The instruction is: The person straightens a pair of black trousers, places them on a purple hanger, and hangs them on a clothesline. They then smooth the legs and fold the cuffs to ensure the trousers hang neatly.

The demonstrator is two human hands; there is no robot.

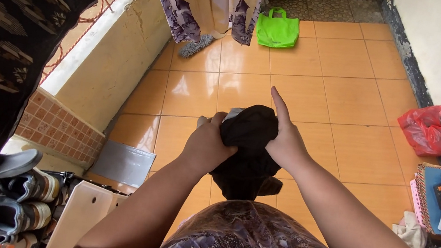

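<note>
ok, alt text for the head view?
Seen from above, a left hand and a right hand grip a bunched black garment over an orange tiled floor. A green bag and red bag lie beyond.

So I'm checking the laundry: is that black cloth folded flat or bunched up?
Bunched up. The black cloth is a crumpled wad gripped between the left hand and right hand, its lower end hanging loose.

green bag (pixel 277 30) on tiled floor (pixel 319 98), red plastic bag (pixel 433 129), shoes (pixel 20 198)
</note>
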